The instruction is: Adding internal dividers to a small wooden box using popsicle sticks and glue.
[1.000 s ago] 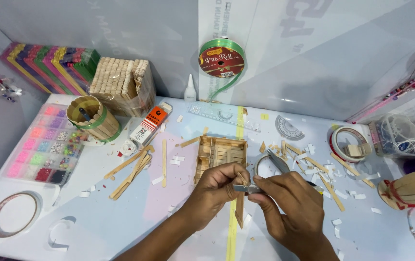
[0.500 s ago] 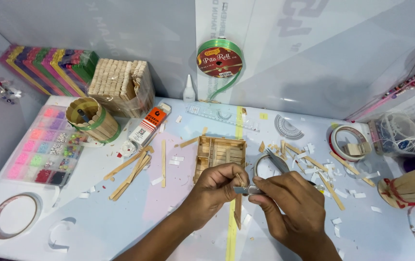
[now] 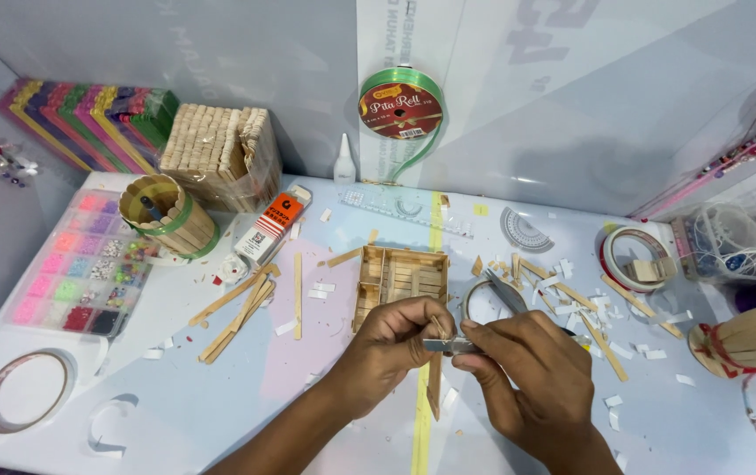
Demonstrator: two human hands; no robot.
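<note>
Grip: left hand pinches flat wooden stick; right hand clasps grey metal cutter.
Behind: open slatted stick box.

An orange-and-white glue box lies beside the stick cup; a red round label fronts the green ribbon roll.

Two bare, sleeveless forearms

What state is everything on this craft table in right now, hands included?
Left hand: closed, pinching a wooden stick that hangs upright.
Right hand: gripping a grey cutter against the stick.
Stick box: open-topped, lying flat.
Green ribbon roll: upright against the wall, a tail hanging loose.
Stick cup: tipped on its side.
Bead tray: flat, compartments filled.
</note>
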